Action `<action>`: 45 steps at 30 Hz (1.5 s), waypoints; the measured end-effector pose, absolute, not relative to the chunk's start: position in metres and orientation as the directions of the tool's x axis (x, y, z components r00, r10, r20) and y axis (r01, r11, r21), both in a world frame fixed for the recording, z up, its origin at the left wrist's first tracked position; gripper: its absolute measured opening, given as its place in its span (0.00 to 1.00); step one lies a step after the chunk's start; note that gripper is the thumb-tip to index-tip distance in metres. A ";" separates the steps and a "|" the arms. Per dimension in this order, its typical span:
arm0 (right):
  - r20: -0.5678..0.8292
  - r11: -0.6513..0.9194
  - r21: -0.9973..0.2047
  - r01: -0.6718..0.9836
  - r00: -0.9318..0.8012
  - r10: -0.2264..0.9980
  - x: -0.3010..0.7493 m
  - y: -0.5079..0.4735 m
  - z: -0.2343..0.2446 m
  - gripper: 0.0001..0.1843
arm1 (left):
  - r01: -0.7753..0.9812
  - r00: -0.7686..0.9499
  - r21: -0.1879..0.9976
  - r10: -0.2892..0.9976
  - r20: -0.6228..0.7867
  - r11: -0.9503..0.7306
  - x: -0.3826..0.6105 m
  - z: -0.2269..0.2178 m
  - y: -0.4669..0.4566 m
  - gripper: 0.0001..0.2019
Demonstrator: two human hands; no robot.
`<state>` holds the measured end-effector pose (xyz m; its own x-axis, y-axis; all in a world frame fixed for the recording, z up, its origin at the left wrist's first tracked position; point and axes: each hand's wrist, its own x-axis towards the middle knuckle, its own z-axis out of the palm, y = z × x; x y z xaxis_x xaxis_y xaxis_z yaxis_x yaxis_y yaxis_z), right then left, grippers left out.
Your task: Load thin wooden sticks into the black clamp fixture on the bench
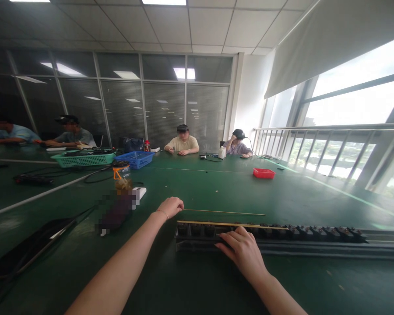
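My left hand [170,207] is closed over the table, its fingertips at the left end of a thin yellowish stick [225,212]. That stick stretches to the right, just beyond a long black rail [197,246]. A row of small black blocks [315,232] sits along the rail. Across the tops of the nearer blocks lies a second, flatter yellowish strip [210,223]. My right hand [244,250] bends over the rail's near edge, thumb at its front and fingers on top. Anything small between those fingertips is hidden.
On the green table, a red tray [263,173] stands at the back right. Left are a green basket [82,159], a blue basket [136,161], an orange-handled bottle [121,171], a dark pouch [118,212] and cables. Several people sit at the far side.
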<state>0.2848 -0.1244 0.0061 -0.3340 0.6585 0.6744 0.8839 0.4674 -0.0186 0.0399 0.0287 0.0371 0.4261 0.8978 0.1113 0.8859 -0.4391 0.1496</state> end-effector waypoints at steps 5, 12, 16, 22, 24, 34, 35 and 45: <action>0.659 0.471 -0.060 0.880 -0.320 0.681 0.284 -0.123 0.003 0.10 | 0.889 0.420 0.147 0.900 0.115 -0.434 0.039 0.025 0.029 0.10; 0.675 0.484 -0.062 0.873 -0.321 0.665 0.284 -0.122 0.003 0.10 | 0.867 0.447 0.205 0.891 0.082 -0.454 0.037 0.039 0.030 0.10; 0.675 0.481 -0.023 0.876 -0.341 0.654 0.284 -0.123 0.004 0.11 | 0.758 0.592 0.331 0.806 0.013 -0.562 0.039 0.082 0.009 0.11; 0.682 0.469 -0.019 0.883 -0.332 0.652 0.284 -0.124 0.005 0.10 | 0.685 0.711 0.368 0.687 -0.149 -0.629 0.051 0.119 -0.033 0.10; 0.687 0.473 -0.012 0.881 -0.336 0.645 0.283 -0.124 0.006 0.11 | 0.700 0.701 0.347 0.693 -0.169 -0.624 0.054 0.119 -0.037 0.09; 0.678 0.471 -0.018 0.882 -0.335 0.654 0.283 -0.125 0.005 0.10 | 0.691 0.698 0.409 0.696 -0.165 -0.596 0.053 0.109 -0.024 0.12; 0.677 0.470 -0.016 0.883 -0.337 0.655 0.283 -0.124 0.005 0.10 | 0.686 0.700 0.424 0.695 -0.165 -0.591 0.053 0.109 -0.024 0.12; 0.680 0.486 -0.034 0.874 -0.336 0.652 0.285 -0.123 0.004 0.11 | 0.706 0.553 0.444 0.821 0.141 -0.552 0.043 0.108 -0.008 0.15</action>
